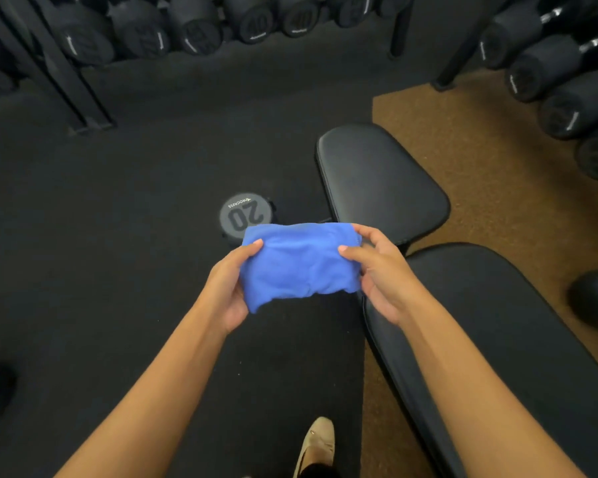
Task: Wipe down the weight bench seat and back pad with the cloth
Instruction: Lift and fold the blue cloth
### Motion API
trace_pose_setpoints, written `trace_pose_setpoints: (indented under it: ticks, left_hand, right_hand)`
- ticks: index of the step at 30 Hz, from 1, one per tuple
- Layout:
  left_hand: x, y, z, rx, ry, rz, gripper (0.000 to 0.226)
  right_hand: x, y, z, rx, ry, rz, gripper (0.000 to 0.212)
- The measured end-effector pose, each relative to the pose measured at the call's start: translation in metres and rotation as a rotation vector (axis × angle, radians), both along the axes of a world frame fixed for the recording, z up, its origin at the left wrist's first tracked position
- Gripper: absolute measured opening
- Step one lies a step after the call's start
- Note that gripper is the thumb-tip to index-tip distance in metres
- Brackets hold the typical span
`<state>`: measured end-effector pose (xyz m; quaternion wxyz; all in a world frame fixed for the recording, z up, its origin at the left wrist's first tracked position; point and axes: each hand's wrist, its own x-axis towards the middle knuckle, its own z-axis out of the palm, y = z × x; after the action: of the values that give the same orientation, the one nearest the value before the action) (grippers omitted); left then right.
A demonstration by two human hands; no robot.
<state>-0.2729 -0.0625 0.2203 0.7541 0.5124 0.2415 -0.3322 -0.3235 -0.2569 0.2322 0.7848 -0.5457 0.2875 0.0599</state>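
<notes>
Between two hands, one folded cloth

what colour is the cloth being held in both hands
Plain bright blue, no pattern: the folded soft fabric cloth shows best in the head view, the only view here.
</notes>
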Motion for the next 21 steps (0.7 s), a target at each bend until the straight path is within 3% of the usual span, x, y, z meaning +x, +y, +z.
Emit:
trace_pose_setpoints:
  ticks: [16,21]
  left_hand:
    - [0.201,0.037,-0.095,0.039,0.048,0.162,0.052]
    - [0.239,0.044,-0.158,0.120,0.047,0.240,0.042]
  right_hand:
    - [0.231,0.030,-0.099,-0.114,0.119,0.169,0.041]
    - [0.284,0.041,-0.158,-0.188,0.177,0.240,0.041]
